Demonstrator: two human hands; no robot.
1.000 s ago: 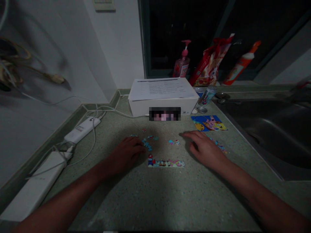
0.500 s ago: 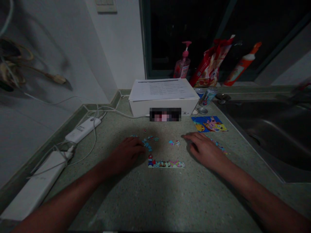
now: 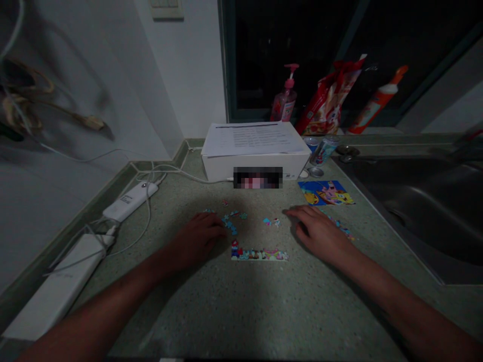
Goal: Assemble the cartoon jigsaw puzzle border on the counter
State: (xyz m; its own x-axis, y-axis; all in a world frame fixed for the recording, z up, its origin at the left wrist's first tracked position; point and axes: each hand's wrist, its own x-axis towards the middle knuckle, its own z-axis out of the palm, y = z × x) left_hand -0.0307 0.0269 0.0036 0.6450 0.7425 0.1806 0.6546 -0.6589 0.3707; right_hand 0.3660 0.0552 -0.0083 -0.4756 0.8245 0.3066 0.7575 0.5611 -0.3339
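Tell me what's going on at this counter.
A person has both bare hands over jigsaw pieces on the counter. The left hand is beside some blue pieces; its grip is too dark to read. The right hand, fingers out, is beside a few more pieces. A seemingly joined strip lies nearer the person.

The bare left hand [image 3: 204, 232] hides what is under its fingers, and the bare right hand [image 3: 316, 227] blocks some small, bluish puzzle pieces [image 3: 342, 229]. Dark, blurry squares [image 3: 258, 178] cover part of the long white box [image 3: 219, 168]. The shiny grey metal sink [image 3: 418, 196] goes off the right edge
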